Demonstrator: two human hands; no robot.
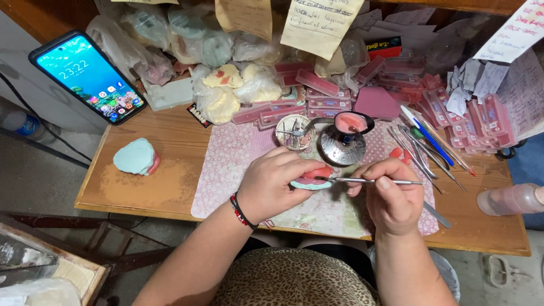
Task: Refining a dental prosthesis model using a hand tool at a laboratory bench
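My left hand point(271, 182) grips a pale blue dental cast topped with pink wax point(313, 177), holding it just above the patterned mat point(226, 164). My right hand point(390, 195) holds a thin metal carving tool point(368, 181) like a pen. The tool's tip touches the pink wax on the cast. A red and black bracelet circles my left wrist. Both hands hover close together at the desk's front middle.
A metal burner cup with pink wax point(347, 137) stands behind the hands. Several metal instruments and a blue pen point(430, 147) lie to the right. A phone point(86, 76) leans at back left, another blue cast point(136, 156) lies left, pink boxes point(396, 85) pile behind.
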